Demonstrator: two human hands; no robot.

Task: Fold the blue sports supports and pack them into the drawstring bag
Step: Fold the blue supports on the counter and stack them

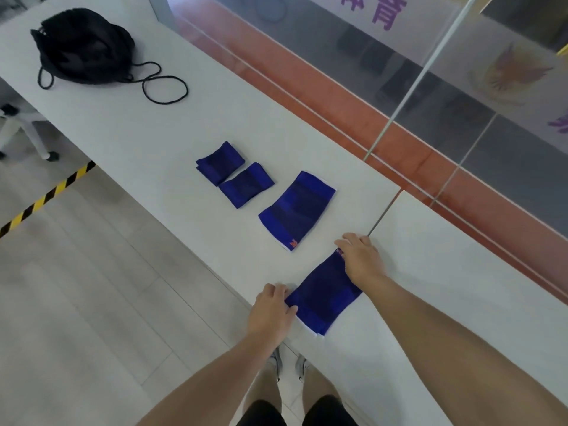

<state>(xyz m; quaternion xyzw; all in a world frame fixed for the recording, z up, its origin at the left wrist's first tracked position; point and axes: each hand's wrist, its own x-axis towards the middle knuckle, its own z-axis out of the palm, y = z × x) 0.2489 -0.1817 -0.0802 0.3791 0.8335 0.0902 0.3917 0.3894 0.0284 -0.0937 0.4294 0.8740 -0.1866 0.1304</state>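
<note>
A blue sports support (322,295) lies flat near the table's front edge. My left hand (272,312) pinches its near-left corner. My right hand (361,258) rests on its far end, fingers spread over the cloth. A second large blue support (296,209) lies flat just beyond. Two small folded blue supports (219,162) (246,184) sit side by side further left. The black drawstring bag (84,46) lies crumpled at the far left end of the table, its cord (164,87) looped loose beside it.
The white table (153,124) runs diagonally, with a seam (384,212) to a second tabletop on the right. A glass wall with an orange band (338,96) borders the far side. Yellow-black tape (46,198) marks the floor at left, near a chair base (27,133).
</note>
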